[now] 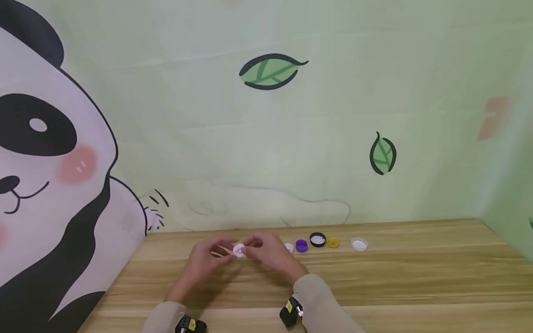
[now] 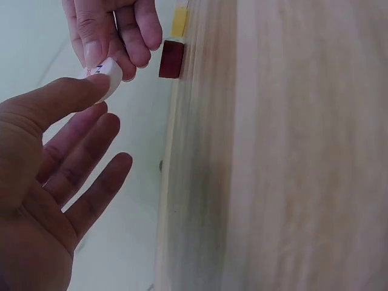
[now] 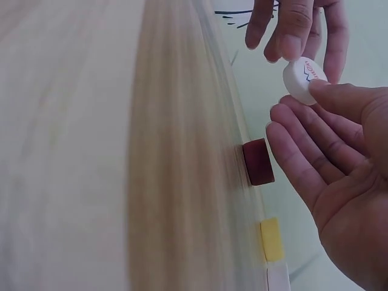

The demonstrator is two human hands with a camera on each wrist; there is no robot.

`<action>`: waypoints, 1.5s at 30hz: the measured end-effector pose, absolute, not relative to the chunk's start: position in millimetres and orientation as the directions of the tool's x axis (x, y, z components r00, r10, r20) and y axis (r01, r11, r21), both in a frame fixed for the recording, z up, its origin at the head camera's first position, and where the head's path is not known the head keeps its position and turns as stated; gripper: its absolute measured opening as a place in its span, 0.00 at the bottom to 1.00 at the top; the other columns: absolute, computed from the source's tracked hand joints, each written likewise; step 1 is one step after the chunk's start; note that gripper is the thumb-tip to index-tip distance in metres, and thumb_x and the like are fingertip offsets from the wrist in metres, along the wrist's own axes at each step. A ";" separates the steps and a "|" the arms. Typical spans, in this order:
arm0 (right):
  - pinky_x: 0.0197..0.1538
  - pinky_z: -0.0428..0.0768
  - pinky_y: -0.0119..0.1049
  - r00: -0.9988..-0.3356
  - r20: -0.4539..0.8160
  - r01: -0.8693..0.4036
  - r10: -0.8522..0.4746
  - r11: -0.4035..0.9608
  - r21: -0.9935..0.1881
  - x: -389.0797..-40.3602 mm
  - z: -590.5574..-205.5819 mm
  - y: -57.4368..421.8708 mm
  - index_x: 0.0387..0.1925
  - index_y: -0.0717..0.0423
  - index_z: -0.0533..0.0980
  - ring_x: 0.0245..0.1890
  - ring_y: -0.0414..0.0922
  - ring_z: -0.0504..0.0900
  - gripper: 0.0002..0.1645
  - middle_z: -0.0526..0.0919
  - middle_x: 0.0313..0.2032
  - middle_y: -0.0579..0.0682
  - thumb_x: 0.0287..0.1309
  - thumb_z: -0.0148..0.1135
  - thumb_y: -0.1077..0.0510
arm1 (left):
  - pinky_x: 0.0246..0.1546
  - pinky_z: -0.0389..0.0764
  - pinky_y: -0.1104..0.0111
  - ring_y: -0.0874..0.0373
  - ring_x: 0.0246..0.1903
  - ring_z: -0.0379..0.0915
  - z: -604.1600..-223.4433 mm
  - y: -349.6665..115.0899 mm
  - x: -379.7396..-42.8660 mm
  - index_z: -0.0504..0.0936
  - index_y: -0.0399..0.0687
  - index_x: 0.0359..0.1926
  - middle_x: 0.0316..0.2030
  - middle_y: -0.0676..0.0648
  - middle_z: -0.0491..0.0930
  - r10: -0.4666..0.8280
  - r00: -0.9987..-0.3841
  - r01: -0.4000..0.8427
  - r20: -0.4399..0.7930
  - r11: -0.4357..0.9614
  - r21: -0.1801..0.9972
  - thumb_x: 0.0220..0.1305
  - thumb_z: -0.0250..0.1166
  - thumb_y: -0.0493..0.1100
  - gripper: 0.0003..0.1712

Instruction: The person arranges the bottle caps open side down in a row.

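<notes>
A small round white bottle cap point(image 1: 238, 250) with red and blue print is held up over the table between both hands. My left hand point(image 1: 204, 256) pinches its edge from the left, thumb on the printed face, the other fingers spread in the left wrist view. From the right, my right hand point(image 1: 268, 252) grips the opposite edge. Its thumb lies on the cap point(image 3: 297, 82) in the right wrist view. Just beyond the right hand lies another white cap point(image 1: 289, 248), partly hidden by that hand.
A row of caps continues rightward on the wooden table point(image 1: 395, 277): purple point(image 1: 301, 245), black-rimmed with a white middle point(image 1: 318, 239), yellow point(image 1: 333, 242), and a whitish one point(image 1: 359, 244) farther off. A printed panda backdrop point(image 1: 187, 115) stands behind the table.
</notes>
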State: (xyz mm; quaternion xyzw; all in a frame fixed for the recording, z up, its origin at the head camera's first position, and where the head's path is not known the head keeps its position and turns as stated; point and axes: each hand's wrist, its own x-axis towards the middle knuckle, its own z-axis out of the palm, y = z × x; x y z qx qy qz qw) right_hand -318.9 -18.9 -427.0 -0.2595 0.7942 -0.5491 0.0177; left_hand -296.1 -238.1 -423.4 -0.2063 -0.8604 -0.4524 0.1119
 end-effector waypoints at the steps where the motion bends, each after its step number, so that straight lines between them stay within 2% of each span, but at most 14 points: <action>1: 0.41 0.84 0.32 -0.866 0.253 -0.386 -0.432 0.254 -0.887 -319.2 -426.9 -18.8 0.45 0.61 0.85 0.37 0.43 0.85 0.06 0.88 0.37 0.48 0.69 0.70 0.63 | 0.42 0.87 0.66 0.52 0.38 0.88 -423.2 -238.1 -296.3 0.88 0.41 0.56 0.42 0.43 0.89 0.267 -0.886 0.465 0.380 0.504 0.728 0.61 0.77 0.28 0.22; 7: 0.40 0.86 0.38 -0.860 0.242 -0.374 -0.449 0.232 -0.898 -319.1 -425.3 -18.4 0.47 0.63 0.84 0.35 0.48 0.87 0.09 0.88 0.35 0.49 0.68 0.71 0.65 | 0.41 0.86 0.67 0.54 0.37 0.87 -423.6 -237.6 -297.1 0.89 0.43 0.51 0.40 0.46 0.89 0.283 -0.879 0.477 0.384 0.509 0.717 0.59 0.78 0.30 0.18; 11: 0.41 0.85 0.35 -0.828 0.261 -0.407 -0.497 0.211 -0.889 -319.5 -425.1 -18.4 0.47 0.64 0.84 0.37 0.44 0.87 0.11 0.89 0.36 0.53 0.63 0.73 0.69 | 0.40 0.86 0.66 0.56 0.36 0.87 -426.4 -240.7 -298.2 0.90 0.41 0.49 0.37 0.47 0.90 0.275 -0.882 0.471 0.382 0.488 0.735 0.58 0.80 0.32 0.17; 15: 0.43 0.84 0.31 -0.797 0.267 -0.427 -0.542 0.192 -0.884 -321.3 -426.3 -19.2 0.46 0.65 0.84 0.39 0.42 0.87 0.13 0.89 0.38 0.54 0.60 0.74 0.73 | 0.40 0.86 0.67 0.57 0.36 0.86 -426.6 -242.2 -297.3 0.91 0.43 0.46 0.38 0.48 0.91 0.255 -0.901 0.434 0.352 0.494 0.753 0.57 0.81 0.35 0.15; 21: 0.44 0.84 0.32 -0.813 0.234 -0.412 -0.534 0.242 -0.878 -320.5 -428.3 -21.4 0.43 0.61 0.85 0.37 0.40 0.85 0.10 0.88 0.38 0.52 0.60 0.74 0.71 | 0.43 0.85 0.66 0.57 0.38 0.86 -426.6 -243.9 -295.7 0.92 0.46 0.43 0.40 0.50 0.91 0.235 -0.932 0.361 0.277 0.520 0.774 0.58 0.82 0.40 0.12; 30: 0.45 0.83 0.32 -0.822 0.205 -0.409 -0.531 0.300 -0.862 -317.2 -428.9 -24.0 0.43 0.60 0.85 0.37 0.39 0.84 0.12 0.88 0.36 0.47 0.58 0.76 0.71 | 0.43 0.82 0.61 0.57 0.39 0.83 -429.5 -248.2 -297.8 0.91 0.48 0.46 0.38 0.53 0.89 0.296 -0.934 0.341 0.201 0.565 0.752 0.59 0.81 0.41 0.13; 37: 0.48 0.83 0.33 -0.818 0.190 -0.416 -0.543 0.330 -0.847 -314.7 -429.1 -26.5 0.42 0.59 0.84 0.38 0.39 0.85 0.13 0.88 0.36 0.47 0.56 0.77 0.70 | 0.42 0.81 0.65 0.58 0.38 0.83 -429.3 -247.4 -296.6 0.91 0.47 0.44 0.35 0.55 0.88 0.319 -0.930 0.344 0.181 0.588 0.732 0.58 0.82 0.40 0.13; 45: 0.46 0.82 0.32 -0.814 0.175 -0.433 -0.554 0.378 -0.818 -315.1 -433.0 -30.8 0.40 0.58 0.84 0.35 0.37 0.83 0.12 0.87 0.34 0.45 0.56 0.78 0.69 | 0.40 0.83 0.66 0.57 0.38 0.83 -427.6 -247.7 -294.9 0.90 0.44 0.43 0.36 0.53 0.87 0.348 -0.927 0.333 0.141 0.591 0.735 0.57 0.82 0.36 0.13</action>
